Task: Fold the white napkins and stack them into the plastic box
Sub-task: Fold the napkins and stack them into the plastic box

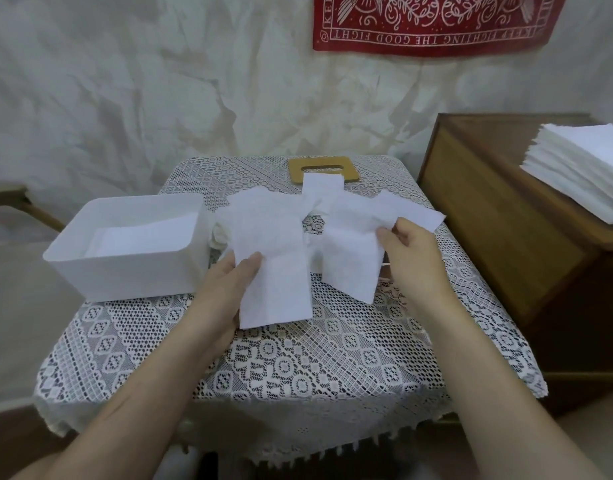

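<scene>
A white napkin (273,251) hangs in front of me above the lace-covered table, and my left hand (225,292) pinches its left edge with the thumb on top. A second white napkin (353,244) hangs beside it on the right, pinched at its upper right by my right hand (407,244). Whether the two are joined behind I cannot tell. The white plastic box (100,268) stands at the table's left with folded white napkins (138,237) lying inside. A tall stack of white napkins (585,171) rests on the wooden cabinet at the right.
The small table (298,368) wears a white lace cloth. A tan wooden lid with a slot (298,168) lies at the table's far edge. The brown wooden cabinet (499,216) stands close on the right. A wall hung with pale cloth rises behind.
</scene>
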`<state>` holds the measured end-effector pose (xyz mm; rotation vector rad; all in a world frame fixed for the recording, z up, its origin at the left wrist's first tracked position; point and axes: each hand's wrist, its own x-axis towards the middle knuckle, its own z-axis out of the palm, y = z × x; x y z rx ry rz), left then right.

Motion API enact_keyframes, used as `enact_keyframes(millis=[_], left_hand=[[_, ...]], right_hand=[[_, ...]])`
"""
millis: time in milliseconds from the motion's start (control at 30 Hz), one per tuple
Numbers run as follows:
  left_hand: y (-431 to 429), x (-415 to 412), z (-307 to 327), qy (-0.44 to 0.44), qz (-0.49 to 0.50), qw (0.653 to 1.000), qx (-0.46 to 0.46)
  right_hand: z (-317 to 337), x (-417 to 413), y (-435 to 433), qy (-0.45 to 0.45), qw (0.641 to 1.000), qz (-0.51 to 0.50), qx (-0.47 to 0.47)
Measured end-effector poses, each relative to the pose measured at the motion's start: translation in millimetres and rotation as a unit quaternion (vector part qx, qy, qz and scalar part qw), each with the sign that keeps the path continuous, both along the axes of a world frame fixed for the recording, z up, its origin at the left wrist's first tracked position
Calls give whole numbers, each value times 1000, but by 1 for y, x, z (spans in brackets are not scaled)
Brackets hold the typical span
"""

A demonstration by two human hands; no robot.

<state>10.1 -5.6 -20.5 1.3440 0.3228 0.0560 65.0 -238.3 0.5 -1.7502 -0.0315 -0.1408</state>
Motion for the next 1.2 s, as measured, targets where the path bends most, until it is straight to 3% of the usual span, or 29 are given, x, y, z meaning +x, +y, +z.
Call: enact_keyframes(millis=[133, 367, 567, 1200], left_hand=[[-5, -1, 2, 4, -2, 1000, -11], [-10, -5, 0, 2, -28, 999, -31], [-25, -7, 5, 8, -50, 996, -66], [-24, -12, 4, -29, -92, 994, -42]], right_hand=[[6, -4, -6, 87, 980, 120, 133], [10, -14, 11, 128, 948, 233, 176], [1, -14, 28, 53, 988, 137, 50], [-11, -9, 37, -5, 997, 60, -50]])
